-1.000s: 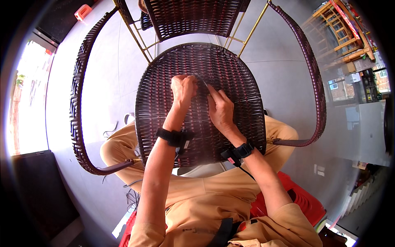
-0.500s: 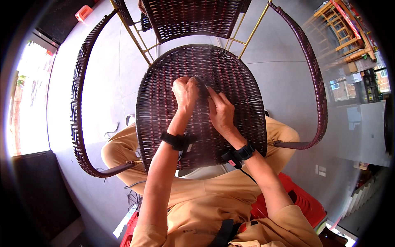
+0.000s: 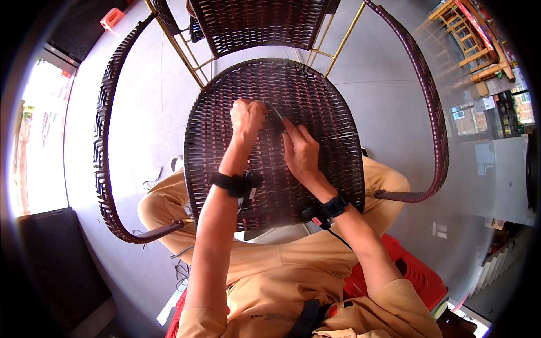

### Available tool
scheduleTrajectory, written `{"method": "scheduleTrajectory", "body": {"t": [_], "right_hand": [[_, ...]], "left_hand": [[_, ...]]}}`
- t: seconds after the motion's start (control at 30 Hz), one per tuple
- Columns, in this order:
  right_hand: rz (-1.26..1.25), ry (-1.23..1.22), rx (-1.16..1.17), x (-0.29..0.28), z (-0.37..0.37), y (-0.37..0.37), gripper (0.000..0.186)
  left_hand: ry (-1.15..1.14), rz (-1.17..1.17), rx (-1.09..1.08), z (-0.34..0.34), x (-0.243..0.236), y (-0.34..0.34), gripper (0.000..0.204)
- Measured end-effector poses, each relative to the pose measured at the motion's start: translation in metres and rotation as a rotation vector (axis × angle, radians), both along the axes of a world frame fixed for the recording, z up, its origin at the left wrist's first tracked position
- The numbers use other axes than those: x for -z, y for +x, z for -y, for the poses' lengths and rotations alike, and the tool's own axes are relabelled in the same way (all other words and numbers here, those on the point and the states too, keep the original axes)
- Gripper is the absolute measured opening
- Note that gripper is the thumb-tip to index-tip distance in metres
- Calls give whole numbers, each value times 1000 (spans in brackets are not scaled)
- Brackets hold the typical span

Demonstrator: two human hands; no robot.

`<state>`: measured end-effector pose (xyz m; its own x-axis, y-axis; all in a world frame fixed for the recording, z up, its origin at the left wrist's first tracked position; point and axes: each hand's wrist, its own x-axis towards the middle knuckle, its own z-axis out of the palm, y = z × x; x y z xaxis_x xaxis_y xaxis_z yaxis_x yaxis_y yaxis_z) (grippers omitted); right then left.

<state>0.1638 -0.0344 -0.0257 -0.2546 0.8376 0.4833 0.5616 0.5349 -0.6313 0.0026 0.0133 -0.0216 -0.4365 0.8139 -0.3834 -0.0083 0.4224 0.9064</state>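
A woven dark brown wicker chair seat (image 3: 315, 112) with reddish strands lies across my lap. My left hand (image 3: 245, 119) is closed at the upper middle of the seat, its fingertips pinched at the weave; whatever they grip is too small to make out. Just below and to the right, my right hand (image 3: 301, 147) has its fingers closed on a thin shiny tool (image 3: 279, 115), whose tip points up-left toward my left fingertips. Both wrists wear black straps with small devices.
Curved wicker armrests (image 3: 433, 124) flank the seat, with the backrest (image 3: 259, 22) and gold metal tubes (image 3: 346, 36) beyond. A red plastic stool (image 3: 411, 284) is under me. A pink stool (image 3: 112, 19) sits far left, stacked wooden furniture (image 3: 465, 36) upper right.
My left hand dipped slightly, then moved back up and a little left. My right hand shifted only slightly, still holding the thin tool near the left fingertips.
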Motion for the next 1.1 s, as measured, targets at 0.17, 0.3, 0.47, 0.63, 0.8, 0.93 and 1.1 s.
{"method": "scheduleTrajectory", "body": {"t": [0.17,0.3,0.47,0.63,0.8,0.93,1.1], "right_hand": [[-25,20,-4,5,-1,-2,30],[-25,-9,-13,2,0,0,29],[-19,-18,-23,0,0,0,29],[-20,-11,-28,3,0,-1,30],[-8,13,-9,5,0,-2,29],[1,20,0,5,1,-2,29],[-32,23,6,4,2,-3,29]], "left_hand": [[-21,77,79,-5,-27,-13,18],[-39,118,88,-2,-33,-15,17],[-43,85,87,0,-27,-16,16],[-83,33,17,-1,-26,-9,16],[-38,32,70,-1,-20,-9,17],[78,95,66,8,-21,-5,17],[117,179,68,14,-23,-2,16]]}}
